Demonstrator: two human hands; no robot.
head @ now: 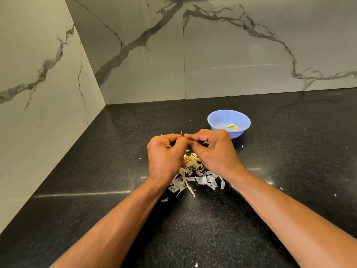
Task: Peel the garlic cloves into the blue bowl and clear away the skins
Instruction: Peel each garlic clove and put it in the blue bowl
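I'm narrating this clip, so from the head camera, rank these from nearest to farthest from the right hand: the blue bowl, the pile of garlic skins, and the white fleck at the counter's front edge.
From the right hand:
1. Pile of garlic skins, just below it.
2. Blue bowl, right behind it, farther back.
3. White fleck, at the counter's near edge.
The first two are close; the fleck is clearly last.

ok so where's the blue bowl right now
In the head view the blue bowl sits on the black counter to the right of centre, just beyond the right hand and short of the marble back wall, with two peeled cloves inside.
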